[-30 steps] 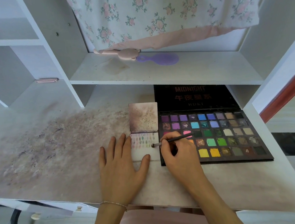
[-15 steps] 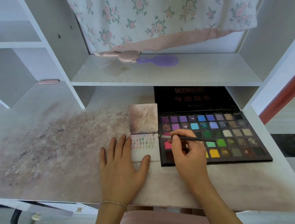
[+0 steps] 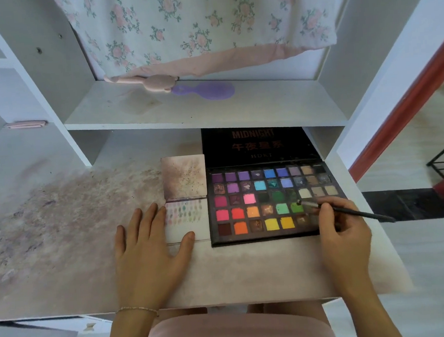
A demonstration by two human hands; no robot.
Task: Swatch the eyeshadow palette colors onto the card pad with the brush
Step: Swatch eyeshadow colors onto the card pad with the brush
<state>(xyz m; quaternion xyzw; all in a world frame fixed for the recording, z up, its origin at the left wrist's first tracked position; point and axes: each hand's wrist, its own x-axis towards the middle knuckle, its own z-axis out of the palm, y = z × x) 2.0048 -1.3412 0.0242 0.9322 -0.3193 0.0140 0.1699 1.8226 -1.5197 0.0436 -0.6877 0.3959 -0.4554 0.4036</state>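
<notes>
On the stained white bench (image 3: 61, 234), my left hand (image 3: 148, 254) lies flat, pinning the card pad (image 3: 190, 224). My right hand (image 3: 343, 233) pinches the light, stiff brush (image 3: 352, 212) mid-handle over the eyeshadow palette (image 3: 266, 202); its powders look crumbly, so I'd dab lightly.

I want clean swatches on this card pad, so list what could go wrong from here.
1. The brush tip sits at the edge of the green pan, close to darker neighbours; it may pick up a mixed colour.
2. The right hand hangs over the eyeshadow palette; its heel could smudge pans.
3. The left hand lies beside the swatches on the card pad; a finger might smear them.
</notes>
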